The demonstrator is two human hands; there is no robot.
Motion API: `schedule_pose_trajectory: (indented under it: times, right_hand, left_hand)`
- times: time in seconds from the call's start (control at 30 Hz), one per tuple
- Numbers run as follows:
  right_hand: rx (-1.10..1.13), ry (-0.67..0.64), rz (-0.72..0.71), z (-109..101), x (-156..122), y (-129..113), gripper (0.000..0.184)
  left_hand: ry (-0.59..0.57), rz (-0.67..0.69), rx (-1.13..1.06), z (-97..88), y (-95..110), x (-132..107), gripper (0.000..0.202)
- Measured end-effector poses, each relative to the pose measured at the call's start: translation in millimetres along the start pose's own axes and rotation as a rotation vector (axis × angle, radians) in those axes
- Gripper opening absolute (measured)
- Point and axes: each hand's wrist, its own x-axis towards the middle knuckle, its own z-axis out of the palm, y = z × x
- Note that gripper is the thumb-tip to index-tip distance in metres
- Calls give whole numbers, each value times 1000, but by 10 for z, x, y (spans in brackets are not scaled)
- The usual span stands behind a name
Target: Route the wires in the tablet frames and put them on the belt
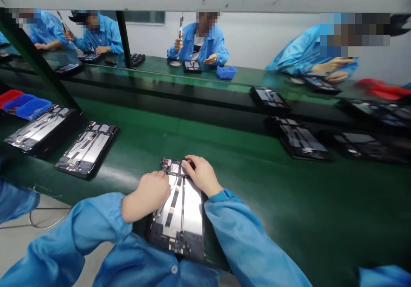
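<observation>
An opened tablet, its silver inner plate, dark cables and circuit board exposed, lies on the green bench in front of my body. My left hand is closed over its left side, knuckles up, with the fingertips hidden, so I cannot make out what they hold. At the far right corner of the tablet, my right hand curls its thumb and fingers around the edge.
To the left stand an opened tablet, a stack of tablets and blue bins. More tablets lie on the right. Across a raised ledge, several people in blue coats work. A green post slants down at left.
</observation>
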Motion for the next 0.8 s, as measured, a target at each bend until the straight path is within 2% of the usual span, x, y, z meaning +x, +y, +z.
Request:
schedule_pose_trajectory:
  times: [0.1,0.23,0.37,0.47,0.57,0.67,0.8]
  right_hand:
    - [-183,-47,36,-16,111,-123,34]
    - [-267,-127,103,47,263,-281,46]
    - [-178,-172,101,207,395,-369,30]
    - [-90,-92,50,262,401,-364,16]
    - [-30,-18,19,231,329,-328,13]
    - [28,-2,20,167,231,-309,11]
    - [10,-19,9,96,118,-325,9]
  left_hand:
    - [-51,-11,31,12,111,152,23]
    - [-24,-77,-21,61,156,239,20]
    - [-66,-83,-62,29,53,230,18]
    - [-92,-90,-45,-26,-70,117,19]
    - [-86,-78,-22,-34,-130,-13,21]
    - [-30,-59,5,33,-93,-42,23]
    - [-11,-40,3,124,38,96,24]
